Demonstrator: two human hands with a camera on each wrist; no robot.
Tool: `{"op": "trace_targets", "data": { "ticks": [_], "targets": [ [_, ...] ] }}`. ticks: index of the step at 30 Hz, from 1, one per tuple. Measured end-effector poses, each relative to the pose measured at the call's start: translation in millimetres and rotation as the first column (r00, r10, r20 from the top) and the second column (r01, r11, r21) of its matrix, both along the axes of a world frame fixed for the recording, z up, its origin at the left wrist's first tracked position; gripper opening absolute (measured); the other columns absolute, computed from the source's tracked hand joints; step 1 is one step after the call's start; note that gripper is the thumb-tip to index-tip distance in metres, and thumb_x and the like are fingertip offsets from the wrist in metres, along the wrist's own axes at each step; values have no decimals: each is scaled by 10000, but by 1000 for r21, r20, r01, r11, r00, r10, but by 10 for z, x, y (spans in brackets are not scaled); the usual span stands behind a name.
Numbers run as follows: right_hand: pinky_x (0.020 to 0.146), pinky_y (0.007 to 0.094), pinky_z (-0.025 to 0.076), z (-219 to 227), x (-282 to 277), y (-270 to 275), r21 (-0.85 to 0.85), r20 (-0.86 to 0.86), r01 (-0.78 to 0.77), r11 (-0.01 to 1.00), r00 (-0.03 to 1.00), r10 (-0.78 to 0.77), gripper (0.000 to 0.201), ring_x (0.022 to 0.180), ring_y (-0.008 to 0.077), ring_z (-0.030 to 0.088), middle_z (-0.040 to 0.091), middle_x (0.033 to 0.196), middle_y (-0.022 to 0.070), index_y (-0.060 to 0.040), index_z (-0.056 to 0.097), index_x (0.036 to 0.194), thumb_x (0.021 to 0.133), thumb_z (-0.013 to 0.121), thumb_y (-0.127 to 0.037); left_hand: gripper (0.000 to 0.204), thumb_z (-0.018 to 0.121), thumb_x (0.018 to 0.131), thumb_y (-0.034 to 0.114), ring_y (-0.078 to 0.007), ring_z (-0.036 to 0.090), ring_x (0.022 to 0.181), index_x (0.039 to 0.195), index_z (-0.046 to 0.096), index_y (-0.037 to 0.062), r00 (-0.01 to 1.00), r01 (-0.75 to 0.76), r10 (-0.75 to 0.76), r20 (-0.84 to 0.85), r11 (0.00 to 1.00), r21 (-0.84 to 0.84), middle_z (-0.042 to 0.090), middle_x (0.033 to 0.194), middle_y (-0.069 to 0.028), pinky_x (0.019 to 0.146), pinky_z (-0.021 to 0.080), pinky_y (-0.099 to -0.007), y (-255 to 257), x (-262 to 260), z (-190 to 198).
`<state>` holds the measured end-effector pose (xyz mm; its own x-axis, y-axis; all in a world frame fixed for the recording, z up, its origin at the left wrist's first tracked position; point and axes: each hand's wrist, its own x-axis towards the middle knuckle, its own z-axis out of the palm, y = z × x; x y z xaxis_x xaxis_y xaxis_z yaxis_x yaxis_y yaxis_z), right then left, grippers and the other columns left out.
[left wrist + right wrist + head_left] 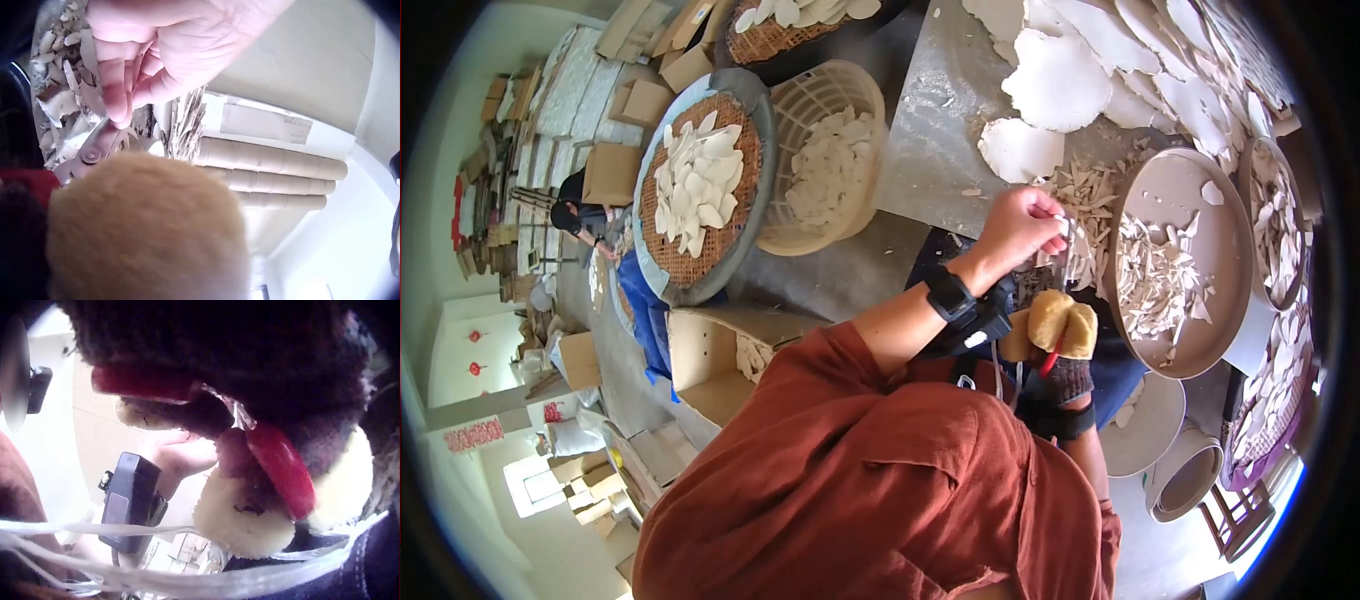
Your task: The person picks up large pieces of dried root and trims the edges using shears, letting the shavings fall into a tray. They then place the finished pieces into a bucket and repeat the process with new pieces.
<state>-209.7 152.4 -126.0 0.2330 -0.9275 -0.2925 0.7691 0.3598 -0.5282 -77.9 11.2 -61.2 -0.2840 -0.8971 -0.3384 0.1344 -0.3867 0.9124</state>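
Observation:
The bare left hand [1015, 232] pinches a small white piece [1062, 224] between thumb and fingers; in the left wrist view the left hand [181, 47] is close to the metal blades [92, 154] of a cutting tool. The right hand [1068, 378], in a dark knitted glove with yellow fuzzy padding [1062, 322] on its fingers, grips the tool by its red handles [282, 467]. Dark fabric of the right hand [231, 350] fills the top of the right wrist view. Narrow white scraps [1090, 205] lie beyond the hands.
A metal table [935, 125] carries large thin white sheets [1055, 80]. Right of the hands stands a round tray [1238, 240] of strips. To the left are a plastic basket [870, 190], a woven tray [745, 170] with flat pieces and a cardboard box [700, 370].

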Motion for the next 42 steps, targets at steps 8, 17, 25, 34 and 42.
{"op": "trace_targets", "data": {
  "ticks": [8,17,25,34,42],
  "targets": [
    [723,304,514,288,-1,-131,-137,-573,-268,954,807,145,193,813,197,643,655,871,109,5,602,950,851,587,-160,252,598,820,111,-199,645,793,1023,625,-36,814,-101,255,521,947,-306,653,904,-114,733,516,-276,-521,1798,287],
    [680,404,482,672,161,-266,-316,-889,-456,832,448,-92,340,781,369,600,613,813,169,-70,569,982,714,664,-258,409,661,711,67,-241,532,1112,1112,593,24,632,472,143,762,708,-525,577,1165,-146,958,399,-318,-573,921,173],
    [722,336,470,720,34,-113,-275,-845,-354,894,532,-49,289,801,238,584,594,846,103,-49,555,990,758,639,-200,300,629,740,39,-281,577,958,1038,594,27,551,509,485,679,449,-734,607,1018,-153,850,452,-359,-653,529,-114],
    [791,360,516,178,19,-91,-122,447,73,990,895,-11,237,920,239,617,607,1016,138,49,519,1058,883,503,-111,235,622,837,104,-117,619,833,1031,546,-4,998,-68,70,7,985,-159,628,947,-58,711,511,-241,-331,667,464],
    [826,359,500,231,77,-127,-57,549,191,980,826,-129,277,950,248,617,622,1044,149,56,558,1061,909,498,-168,418,588,817,-16,-155,609,923,1206,437,12,972,235,-235,25,972,1,587,1071,-85,757,535,-270,-204,482,316]
  ]
}}
